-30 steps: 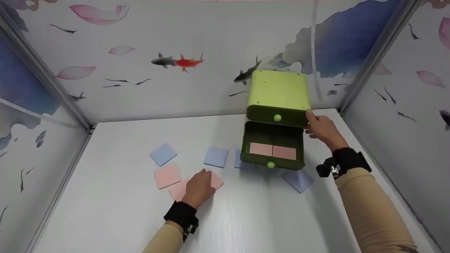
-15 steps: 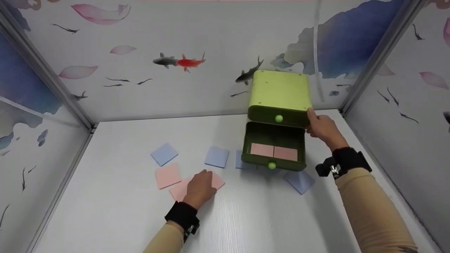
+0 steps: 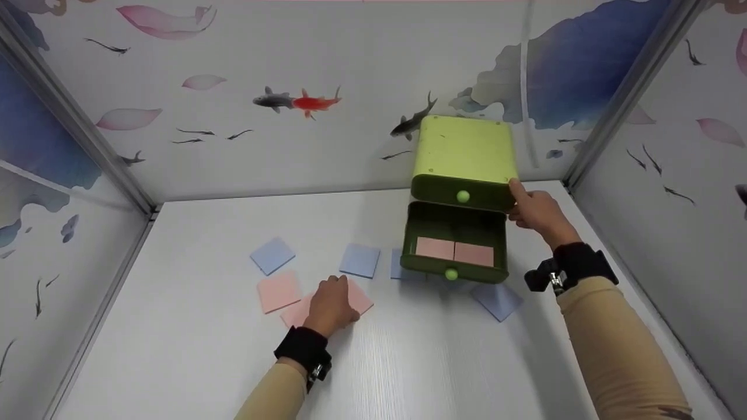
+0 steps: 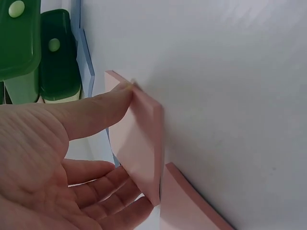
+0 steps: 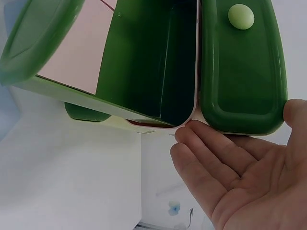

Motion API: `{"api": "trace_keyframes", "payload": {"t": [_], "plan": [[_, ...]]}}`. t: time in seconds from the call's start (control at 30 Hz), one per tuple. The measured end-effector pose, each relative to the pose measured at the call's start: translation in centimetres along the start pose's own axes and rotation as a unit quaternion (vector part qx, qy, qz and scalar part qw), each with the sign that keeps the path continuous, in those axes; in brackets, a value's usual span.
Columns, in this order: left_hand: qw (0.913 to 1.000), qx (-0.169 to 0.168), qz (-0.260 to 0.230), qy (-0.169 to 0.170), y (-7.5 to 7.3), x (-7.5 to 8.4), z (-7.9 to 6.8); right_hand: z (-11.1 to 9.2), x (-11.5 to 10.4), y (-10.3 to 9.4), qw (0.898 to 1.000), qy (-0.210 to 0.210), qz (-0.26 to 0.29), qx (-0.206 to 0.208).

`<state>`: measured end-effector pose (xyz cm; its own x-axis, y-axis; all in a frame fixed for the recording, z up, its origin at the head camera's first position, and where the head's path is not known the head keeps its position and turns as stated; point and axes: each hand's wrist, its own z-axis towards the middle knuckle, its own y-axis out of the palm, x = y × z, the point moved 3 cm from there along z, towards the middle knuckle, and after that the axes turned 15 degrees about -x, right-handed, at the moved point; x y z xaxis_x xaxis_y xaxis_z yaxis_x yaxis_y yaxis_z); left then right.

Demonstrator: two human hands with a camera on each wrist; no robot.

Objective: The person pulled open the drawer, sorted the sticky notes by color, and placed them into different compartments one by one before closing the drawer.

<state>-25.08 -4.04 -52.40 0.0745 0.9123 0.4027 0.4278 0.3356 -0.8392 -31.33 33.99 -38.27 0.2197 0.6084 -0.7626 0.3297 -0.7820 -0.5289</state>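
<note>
My left hand (image 3: 331, 306) is over the pink tiles in the head view. In the left wrist view its thumb and fingers pinch a square pink tile (image 4: 136, 136) by opposite edges. Another pink tile (image 3: 296, 313) lies beside it, partly under the hand, and a further pink square (image 3: 279, 291) lies to the left. My right hand (image 3: 540, 214) touches the right side of a green drawer unit (image 3: 465, 149), thumb at the upper front corner, straight fingers along the side. Below, a pulled-out drawer (image 3: 408, 230) holds two pink tiles (image 3: 474, 254) side by side.
Blue tiles lie on the white table (image 3: 192, 350): one at left (image 3: 272, 255), one in the middle (image 3: 360, 260), one partly hidden under the drawer (image 3: 398, 267), and another in front at right (image 3: 497, 301). Patterned walls (image 3: 350, 157) enclose the back and sides.
My left hand has shifted slightly up, its knuckles raised a little more over the pink tile. The right hand and the drawer unit stay in place.
</note>
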Motion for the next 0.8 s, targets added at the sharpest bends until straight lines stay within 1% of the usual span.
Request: {"api": "trace_keyframes", "payload": {"t": [0.17,0.43,0.5,0.63,0.8], "plan": [[0.9999,-0.005,-0.001,-0.009,-0.3,0.0,0.2,0.1,0.0,0.0,1.0,0.004,0.002,-0.001],[1.0,0.001,0.0,-0.008,-0.9,0.2,0.2,0.1,0.0,0.0,1.0,0.002,-0.006,0.011],[1.0,0.004,-0.001,-0.008,-1.0,0.1,0.3,0.1,0.0,0.0,1.0,0.002,-0.008,0.008],[0.9997,0.019,-0.012,-0.005,-1.1,-0.1,0.6,0.1,0.0,0.0,1.0,0.006,-0.007,-0.001],[0.9979,0.046,-0.045,-0.009,-1.3,-0.3,0.7,0.1,-0.2,0.0,1.0,0.01,0.014,-0.011]]}}
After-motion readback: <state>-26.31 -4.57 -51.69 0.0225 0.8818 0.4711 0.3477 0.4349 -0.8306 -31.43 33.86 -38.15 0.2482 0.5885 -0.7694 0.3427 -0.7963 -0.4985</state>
